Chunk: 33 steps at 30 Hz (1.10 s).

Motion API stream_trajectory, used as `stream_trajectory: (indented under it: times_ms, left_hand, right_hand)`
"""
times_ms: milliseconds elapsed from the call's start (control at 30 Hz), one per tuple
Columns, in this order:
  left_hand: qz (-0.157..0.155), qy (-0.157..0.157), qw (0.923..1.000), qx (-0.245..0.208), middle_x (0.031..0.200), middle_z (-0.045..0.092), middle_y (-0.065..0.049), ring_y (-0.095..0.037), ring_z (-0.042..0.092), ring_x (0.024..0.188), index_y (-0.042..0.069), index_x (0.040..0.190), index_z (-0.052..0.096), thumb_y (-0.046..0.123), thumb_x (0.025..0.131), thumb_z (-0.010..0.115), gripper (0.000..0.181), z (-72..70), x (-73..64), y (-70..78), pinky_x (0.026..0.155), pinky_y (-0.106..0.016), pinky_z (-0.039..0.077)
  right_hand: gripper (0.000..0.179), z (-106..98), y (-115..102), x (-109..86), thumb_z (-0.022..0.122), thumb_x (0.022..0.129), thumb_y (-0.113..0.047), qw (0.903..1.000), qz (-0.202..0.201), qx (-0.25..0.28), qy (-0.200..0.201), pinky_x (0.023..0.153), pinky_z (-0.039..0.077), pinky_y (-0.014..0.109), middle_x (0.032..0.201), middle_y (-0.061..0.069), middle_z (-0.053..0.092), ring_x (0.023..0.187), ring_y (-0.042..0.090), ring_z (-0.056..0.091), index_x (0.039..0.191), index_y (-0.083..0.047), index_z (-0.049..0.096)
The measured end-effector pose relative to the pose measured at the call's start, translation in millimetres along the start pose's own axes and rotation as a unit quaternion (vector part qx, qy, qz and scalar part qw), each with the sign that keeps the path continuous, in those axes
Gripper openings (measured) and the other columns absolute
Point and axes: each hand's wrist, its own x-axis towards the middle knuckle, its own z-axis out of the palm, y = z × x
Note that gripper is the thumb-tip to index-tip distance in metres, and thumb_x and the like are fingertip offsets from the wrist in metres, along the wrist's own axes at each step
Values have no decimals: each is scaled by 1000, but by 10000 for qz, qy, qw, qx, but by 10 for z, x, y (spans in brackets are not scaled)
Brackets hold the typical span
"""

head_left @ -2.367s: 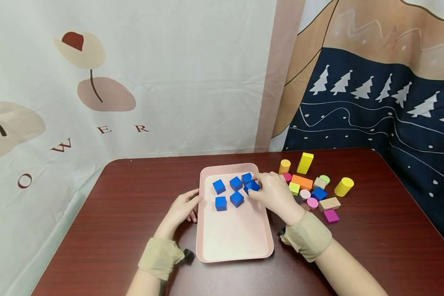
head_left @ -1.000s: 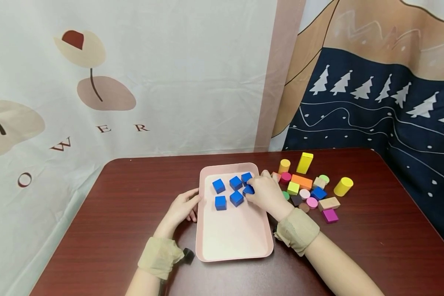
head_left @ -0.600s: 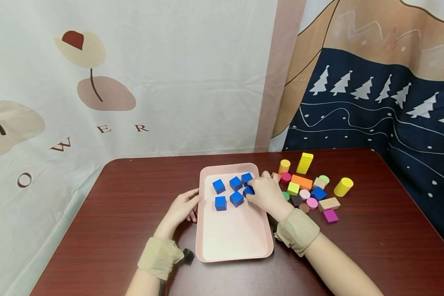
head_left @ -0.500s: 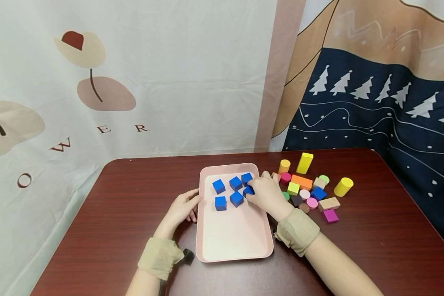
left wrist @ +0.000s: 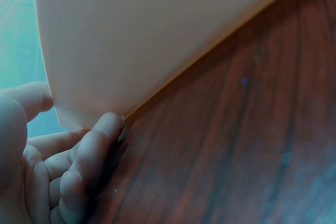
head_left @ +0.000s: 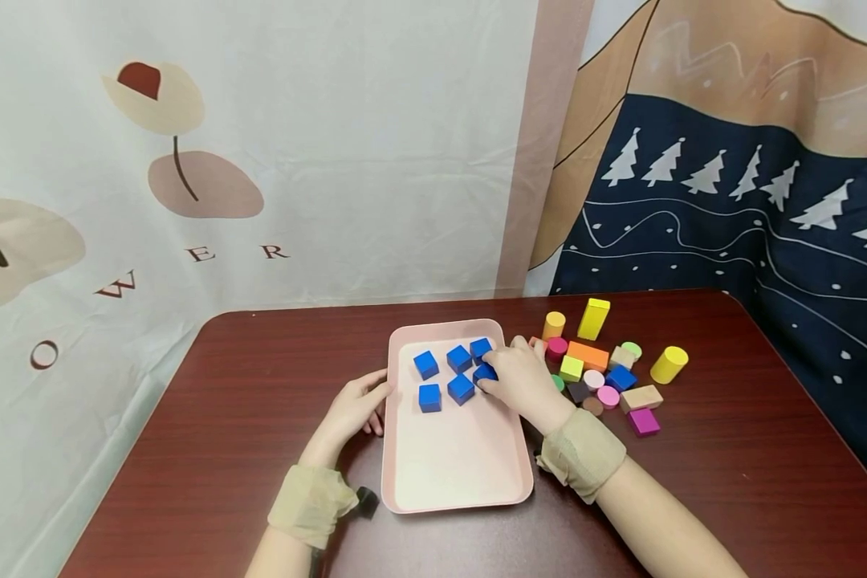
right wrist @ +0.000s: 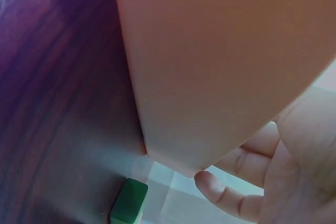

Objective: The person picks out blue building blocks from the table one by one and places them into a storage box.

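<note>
A pink tray (head_left: 455, 474) lies on the table with several blue cubes (head_left: 429, 398) in its far half. My left hand (head_left: 352, 408) grips the tray's left edge; in the left wrist view its thumb (left wrist: 37, 99) is at the rim and the curled fingers are against the outer wall. My right hand (head_left: 523, 377) reaches over the right rim and pinches a blue cube (head_left: 485, 373) between thumb and fingers, low in the tray beside the other cubes. That cube is partly covered by the fingers. In the right wrist view the tray wall (right wrist: 210, 66) hides it.
Right of the tray sits a cluster of colored blocks, among them an orange block (head_left: 588, 355), a blue cube (head_left: 620, 378), a magenta block (head_left: 644, 422) and a yellow cylinder (head_left: 669, 365). A tall yellow block (head_left: 593, 319) stands behind. A green block (right wrist: 129, 201) shows beside the tray.
Since the earliest frame my right hand has shifted slightly left and lowered with the blue cube, uncovering blocks beside the tray. It has stayed nearly still over the last second; the left hand has not moved.
</note>
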Motion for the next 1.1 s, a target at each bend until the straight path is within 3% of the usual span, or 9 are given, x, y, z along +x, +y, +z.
stream_trajectory:
  times_ms: [200,700,1100]
  left_hand:
    - [-14,12,10000,21,55,55,-10,-24,57,41,5,140,49,28,96,56,49,-3,3,0,40,-29,44]
    - [-14,5,10000,8,54,56,-10,-25,57,41,6,140,49,29,96,57,50,-2,2,-8,40,-29,44]
    - [-19,-8,10000,73,54,56,-10,-25,58,42,7,140,49,29,96,56,50,-12,-3,9,41,-29,45]
  right_hand:
    - [43,-112,-28,-41,77,82,-36,9997,36,225,94,95,26,59,106,5,69,98,26,48,117,-11,70]
    - [47,-456,-45,-178,79,80,-28,9982,53,492,333,82,34,50,102,10,65,100,29,48,120,-8,67]
    - [44,-660,181,-298,77,83,-22,9957,142,717,576,87,47,54,117,17,62,108,36,51,121,-4,64]
